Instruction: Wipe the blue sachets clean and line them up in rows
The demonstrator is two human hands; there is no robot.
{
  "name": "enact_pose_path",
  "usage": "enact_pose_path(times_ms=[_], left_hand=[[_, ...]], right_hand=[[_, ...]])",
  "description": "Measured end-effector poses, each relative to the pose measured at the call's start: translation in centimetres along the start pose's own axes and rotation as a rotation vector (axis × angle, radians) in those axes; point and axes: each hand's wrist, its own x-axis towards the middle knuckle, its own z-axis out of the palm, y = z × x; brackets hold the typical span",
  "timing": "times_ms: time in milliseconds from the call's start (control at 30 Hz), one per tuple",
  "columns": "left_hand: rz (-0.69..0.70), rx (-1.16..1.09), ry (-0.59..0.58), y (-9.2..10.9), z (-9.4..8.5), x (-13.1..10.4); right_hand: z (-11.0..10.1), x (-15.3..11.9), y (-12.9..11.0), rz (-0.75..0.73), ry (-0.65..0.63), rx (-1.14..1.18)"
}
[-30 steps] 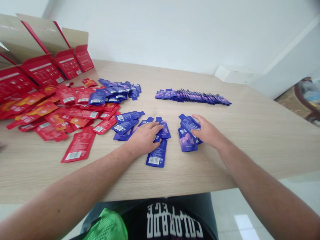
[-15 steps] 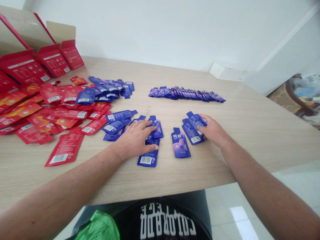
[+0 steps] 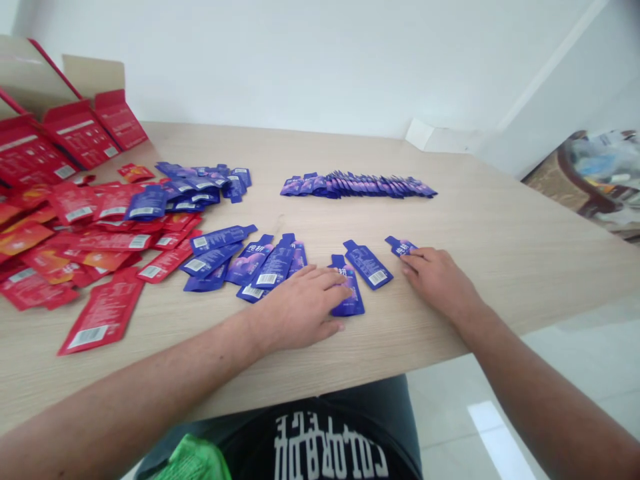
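My left hand [image 3: 303,308] rests palm down with its fingers stretched over a blue spouted pouch [image 3: 351,300], covering its left part. My right hand [image 3: 437,277] has thumb and fingers closed on the edge of another blue pouch [image 3: 399,247], which shows its printed front. Between the hands lies a blue pouch [image 3: 369,265] with its barcode side up. To the left of my left hand several blue pouches overlap, among them a front-up pouch [image 3: 249,260] and a barcode-up pouch [image 3: 275,261].
A long overlapping row of blue pouches [image 3: 360,185] lies near the wall. A blue pile [image 3: 200,183] partly covers a heap of red pouches [image 3: 105,233] at left. Red cartons [image 3: 83,133] stand behind it. A small white block [image 3: 419,135] touches the wall.
My left hand has moved right, off the overlapping pouches and onto a single one. Under my right hand, two overlapping pouches are now apart; one shows its front. The view has shifted slightly.
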Motion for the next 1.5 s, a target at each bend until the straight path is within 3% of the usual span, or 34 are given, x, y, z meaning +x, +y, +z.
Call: enact_pose_path(times_ms=[133,233,333,500,733,967,1267,1500], left_hand=[[0.029,0.024,-0.013,0.0,1.4,1.4],[0.027,0.052,0.014,-0.3,2.0,1.5],[0.028,0.054,0.041,-0.3,1.9,1.3],[0.017,0.043,0.072,-0.1,1.7,0.7],[0.042,-0.014,0.066,-0.7,1.5,0.2],[-0.01,-0.033,0.036,-1.3,1.9,0.3],[-0.058,0.01,0.111,-1.0,2.9,1.2],[-0.098,0.033,0.13,-0.3,2.9,1.5]], right_hand=[[-0.8,-0.5,-4.0,-0.068,0.04,0.163],[-1.1,0.0,-7.1,-0.111,0.006,0.21],[-0.8,1.1,-8.6,-0.13,-0.05,0.193],[-0.6,2.6,-8.1,-0.067,-0.119,0.15],[-0.5,1.6,-5.7,0.239,-0.046,0.482],[-0.2,-1.0,-5.1,0.059,-0.04,0.292],[-0.6,-0.1,-9.9,0.065,-0.093,0.257],[-1.2,-0.2,-9.9,0.061,-0.127,0.296]])
